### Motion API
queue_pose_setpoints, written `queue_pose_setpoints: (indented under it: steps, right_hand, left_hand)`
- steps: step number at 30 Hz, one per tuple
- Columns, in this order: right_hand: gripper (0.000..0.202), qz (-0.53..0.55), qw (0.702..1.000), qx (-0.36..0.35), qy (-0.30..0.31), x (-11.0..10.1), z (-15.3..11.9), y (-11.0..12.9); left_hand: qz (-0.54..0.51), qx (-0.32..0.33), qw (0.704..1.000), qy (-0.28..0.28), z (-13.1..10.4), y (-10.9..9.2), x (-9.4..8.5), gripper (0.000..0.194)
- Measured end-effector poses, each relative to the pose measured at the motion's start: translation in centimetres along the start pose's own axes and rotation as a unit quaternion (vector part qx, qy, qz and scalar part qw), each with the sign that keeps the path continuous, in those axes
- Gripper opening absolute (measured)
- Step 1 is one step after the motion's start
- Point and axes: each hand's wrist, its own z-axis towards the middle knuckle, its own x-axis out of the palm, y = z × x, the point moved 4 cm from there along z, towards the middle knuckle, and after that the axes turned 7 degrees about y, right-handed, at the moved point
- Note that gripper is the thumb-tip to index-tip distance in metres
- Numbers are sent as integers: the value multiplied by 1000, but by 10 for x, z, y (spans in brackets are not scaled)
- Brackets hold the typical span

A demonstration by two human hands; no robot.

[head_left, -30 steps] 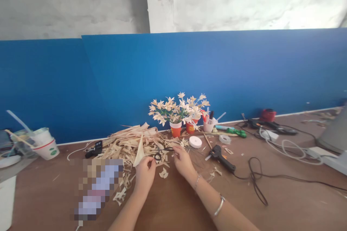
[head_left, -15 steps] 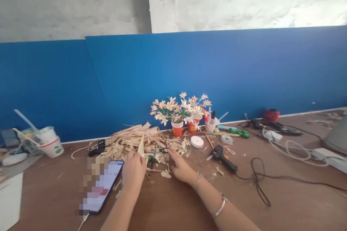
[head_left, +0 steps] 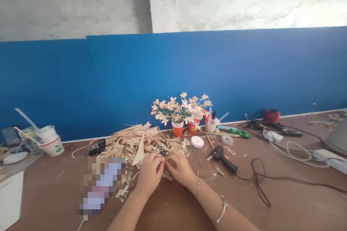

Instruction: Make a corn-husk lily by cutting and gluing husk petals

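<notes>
My left hand (head_left: pixel 151 172) and my right hand (head_left: pixel 179 167) are close together at the front edge of a heap of dried pale husk strips (head_left: pixel 130 138). Both have curled, pinched fingers, and what lies between the fingertips is too small and hidden to make out. A pointed husk piece (head_left: pixel 139 152) stands up just behind my left hand. Small pale scraps (head_left: pixel 167 175) lie below the fingertips. Beyond the heap, pale husk flowers (head_left: pixel 173 108) stand in a red paper cup (head_left: pixel 178 129).
Left of my arms lies a blurred-out phone (head_left: pixel 101 189) with a white cable. To the right are a roll of white tape (head_left: pixel 197 142), a black glue gun (head_left: pixel 222 158) with its cord, and a cup of pens (head_left: pixel 210 126). A blue partition (head_left: pixel 173 65) backs the table.
My left hand has moved right, away from the standing husk piece. My right hand has drawn its stretched fingers in, and the two hands now nearly meet.
</notes>
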Motion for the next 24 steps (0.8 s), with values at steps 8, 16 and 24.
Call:
queue_pose_setpoints:
  steps: [8,16,24]
  right_hand:
    - [14,-65,998,8,7,1,0,16]
    - [15,-90,992,84,6,0,0,-3]
    - [20,-96,984,26,147,8,-6,-16]
  left_hand:
    - [43,-72,996,-20,-2,-4,8,14]
    - [102,-116,988,25,-2,10,4,16]
    - [62,-102,984,129,-6,18,9,24]
